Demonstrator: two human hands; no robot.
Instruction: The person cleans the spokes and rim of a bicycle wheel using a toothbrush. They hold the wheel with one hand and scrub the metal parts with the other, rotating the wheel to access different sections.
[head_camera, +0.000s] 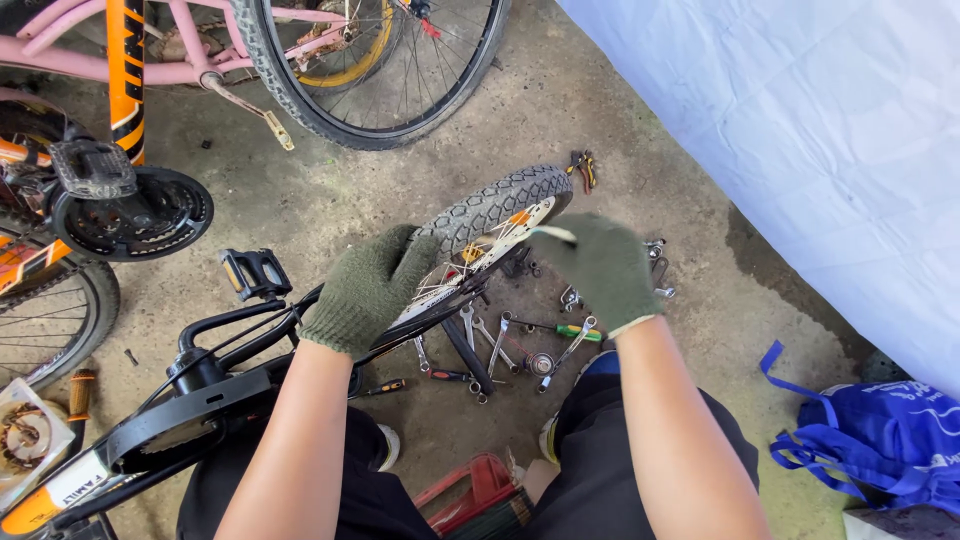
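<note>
Both my hands wear dark green knit gloves. My left hand (365, 288) rests on the rear wheel (495, 207) of an upturned black bicycle (215, 385), gripping the knobby tyre and rim near the frame stays. My right hand (600, 268) hovers just right of the wheel, fingers curled around a small pale object whose shape is too blurred to name. The wheel's spokes and an orange reflector show between my two hands. My knees in black trousers frame the bottom of the view.
Spanners, a green-handled screwdriver (578, 331) and other small tools lie on the concrete floor (620, 130) under the wheel. A pink bicycle (200, 60) stands at the top left. A white sheet (820, 130) fills the right; a blue bag (880, 440) sits bottom right.
</note>
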